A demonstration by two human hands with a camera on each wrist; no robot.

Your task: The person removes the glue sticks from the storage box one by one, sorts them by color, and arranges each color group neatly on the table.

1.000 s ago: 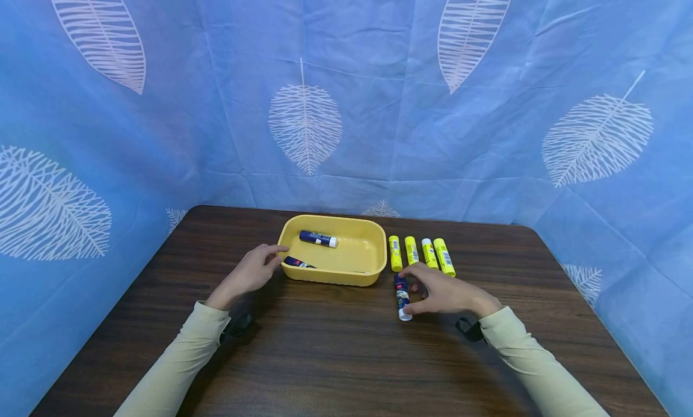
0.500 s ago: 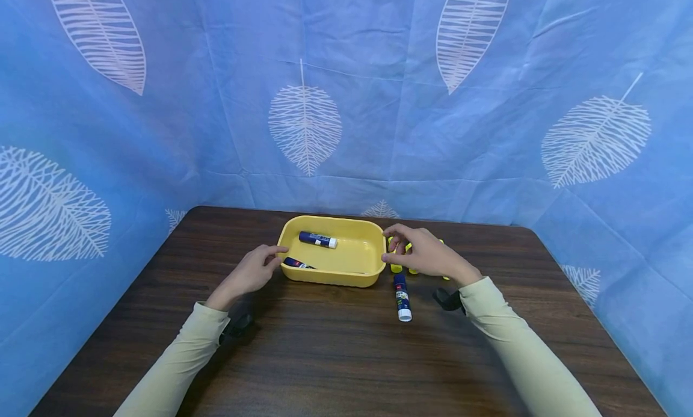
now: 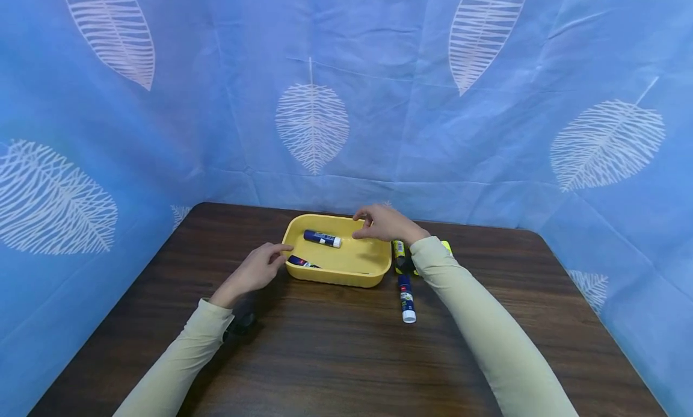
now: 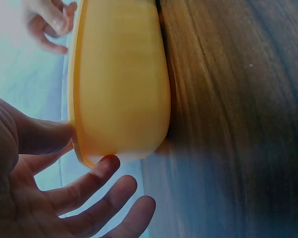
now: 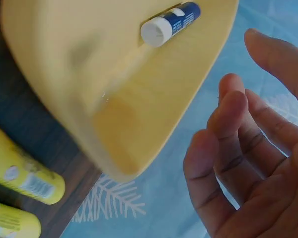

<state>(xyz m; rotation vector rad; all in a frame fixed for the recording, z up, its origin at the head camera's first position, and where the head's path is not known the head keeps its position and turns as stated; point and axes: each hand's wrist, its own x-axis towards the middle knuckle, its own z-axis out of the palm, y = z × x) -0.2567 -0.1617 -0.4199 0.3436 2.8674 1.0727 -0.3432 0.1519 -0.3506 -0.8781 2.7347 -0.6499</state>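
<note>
A yellow plastic bin (image 3: pixel 335 278) holds two navy glue sticks; one glue stick with a white end (image 3: pixel 322 238) lies toward the back, the other glue stick (image 3: pixel 303 261) sits partly hidden behind the front wall. My left hand (image 3: pixel 258 266) pinches the bin's left rim between thumb and forefinger, its other fingers spread alongside. Above the bin's right back part hovers my right hand (image 3: pixel 385 223), fingers loosely bent with nothing between them. In the right wrist view those fingertips are apart from the rim. A third navy glue stick (image 3: pixel 407 299) lies on the table right of the bin.
Yellow glue sticks (image 5: pixel 27 168) lie right of the bin, mostly covered by my right forearm in the head view. The dark wooden table (image 3: pixel 325 357) ends at a blue leaf-patterned cloth (image 3: pixel 368 134) behind.
My right hand has let go of the navy glue stick on the table, leaving it lying there, then moved left and away to above the bin. The left hand stays at the rim.
</note>
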